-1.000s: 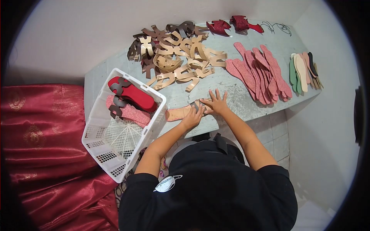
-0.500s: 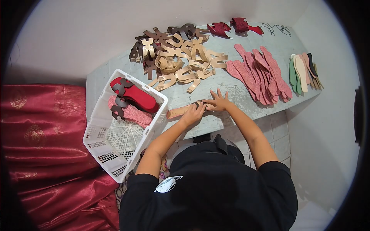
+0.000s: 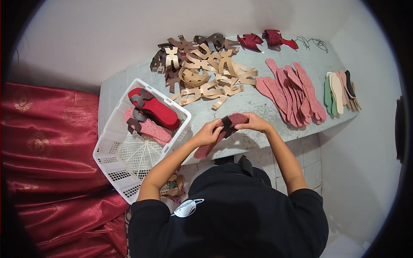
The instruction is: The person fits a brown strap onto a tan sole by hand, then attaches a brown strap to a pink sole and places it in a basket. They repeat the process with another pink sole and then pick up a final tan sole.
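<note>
A pink insole [image 3: 206, 149] with a dark brown strap [image 3: 226, 122] across it is held up at the table's front edge, tilted, its lower end toward the basket. My left hand [image 3: 208, 133] grips its left side by the strap, fingers closed. On the other side, my right hand [image 3: 255, 123] pinches the upper end of the insole near the strap. Both hands partly cover the strap's ends. Beyond them lies a heap of beige and brown straps [image 3: 202, 92]. To the right rests a fanned pile of pink insoles [image 3: 297, 96].
A white plastic basket [image 3: 186, 118] at left holds a red sole with a dark strap [image 3: 161, 114] and a pink one [image 3: 150, 131]. Red upper pieces [image 3: 275, 38], thin black cords [image 3: 316, 44] and several coloured insoles [image 3: 337, 92] lie on the grey table [image 3: 247, 101]. Red cloth [image 3: 51, 142] hangs at left.
The insole with the strap has been lifted off the tabletop and turned, showing its pink side. Both hands now grip it, where the right hand had its fingers spread over it.
</note>
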A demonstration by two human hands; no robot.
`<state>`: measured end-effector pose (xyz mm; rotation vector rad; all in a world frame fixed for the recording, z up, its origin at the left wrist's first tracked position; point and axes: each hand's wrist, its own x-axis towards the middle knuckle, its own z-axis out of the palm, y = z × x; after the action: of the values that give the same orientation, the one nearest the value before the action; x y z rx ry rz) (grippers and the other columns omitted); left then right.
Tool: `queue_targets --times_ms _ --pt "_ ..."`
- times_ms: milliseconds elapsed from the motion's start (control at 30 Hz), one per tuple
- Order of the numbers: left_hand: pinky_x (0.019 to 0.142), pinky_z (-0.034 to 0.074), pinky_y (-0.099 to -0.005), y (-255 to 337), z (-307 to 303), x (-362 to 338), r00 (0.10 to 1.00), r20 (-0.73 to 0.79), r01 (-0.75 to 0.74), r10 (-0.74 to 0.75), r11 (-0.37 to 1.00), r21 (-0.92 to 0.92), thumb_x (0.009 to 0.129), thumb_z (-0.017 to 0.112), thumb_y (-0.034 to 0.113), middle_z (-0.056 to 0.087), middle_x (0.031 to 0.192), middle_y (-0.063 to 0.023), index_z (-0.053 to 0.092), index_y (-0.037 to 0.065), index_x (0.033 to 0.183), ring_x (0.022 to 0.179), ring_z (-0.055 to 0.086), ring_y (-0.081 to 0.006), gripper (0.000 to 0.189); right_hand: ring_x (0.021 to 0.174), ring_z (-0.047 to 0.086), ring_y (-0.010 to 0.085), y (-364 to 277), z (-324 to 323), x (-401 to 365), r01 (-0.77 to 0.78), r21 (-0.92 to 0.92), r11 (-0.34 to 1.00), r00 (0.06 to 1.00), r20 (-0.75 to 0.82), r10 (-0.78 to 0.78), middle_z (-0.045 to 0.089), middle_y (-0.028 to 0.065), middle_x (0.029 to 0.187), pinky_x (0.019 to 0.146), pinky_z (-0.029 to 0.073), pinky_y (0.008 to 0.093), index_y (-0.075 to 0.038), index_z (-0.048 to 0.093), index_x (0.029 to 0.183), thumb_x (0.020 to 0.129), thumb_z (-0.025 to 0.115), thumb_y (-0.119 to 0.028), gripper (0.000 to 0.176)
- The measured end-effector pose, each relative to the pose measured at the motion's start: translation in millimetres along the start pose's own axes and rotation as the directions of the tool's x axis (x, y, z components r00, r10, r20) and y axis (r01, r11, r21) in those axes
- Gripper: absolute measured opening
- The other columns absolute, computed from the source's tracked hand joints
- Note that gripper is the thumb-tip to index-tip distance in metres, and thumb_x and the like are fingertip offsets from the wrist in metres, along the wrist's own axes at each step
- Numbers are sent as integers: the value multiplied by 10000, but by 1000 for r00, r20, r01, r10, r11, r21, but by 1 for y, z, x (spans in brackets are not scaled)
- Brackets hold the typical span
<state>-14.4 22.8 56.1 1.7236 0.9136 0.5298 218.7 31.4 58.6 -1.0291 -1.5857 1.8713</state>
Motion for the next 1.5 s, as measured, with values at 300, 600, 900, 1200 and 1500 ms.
queue_targets --times_ms 300,600,900,1200,1500 --pt "808 408 -227 -5 -15 -10 995 -67 24 -80 800 -600 877 492 148 565 1010 -32 469 -1 1133 897 517 -74 297 694 563 65 -22 37 17 18 352 936 951 -294 93 586 3 856 635 493 208 -47 562 961 779 631 -157 224" --pt "844 408 -242 -12 -20 -36 979 -160 -26 -126 702 -712 858 527 129 564 1041 -47 466 -2 1140 930 529 -92 317 692 540 60 -17 72 38 84 334 939 915 -399 60 563 8 794 612 496 225 -45 558 921 800 616 -199 204" --pt "863 397 -248 -12 -29 -63 942 -288 -75 -171 730 -679 847 540 123 551 1069 -38 476 6 1140 956 512 -86 322 682 529 50 -25 83 56 51 261 964 975 -224 9 543 -24 746 597 494 228 -60 555 907 841 564 -219 172" --pt "835 412 -231 -16 -37 -83 890 -395 -80 -230 772 -630 820 564 68 566 1034 -31 493 0 1121 920 525 -75 317 668 517 46 -32 100 75 24 244 969 990 -140 10 541 -24 739 601 498 235 -57 542 897 848 552 -210 161" --pt "706 465 -204 11 -36 -94 758 -553 -91 -346 783 -616 721 673 31 599 892 -25 535 5 1019 779 570 -80 330 606 517 49 -20 117 99 119 156 980 988 -113 -102 547 8 782 547 483 221 -21 515 921 855 537 -177 172"
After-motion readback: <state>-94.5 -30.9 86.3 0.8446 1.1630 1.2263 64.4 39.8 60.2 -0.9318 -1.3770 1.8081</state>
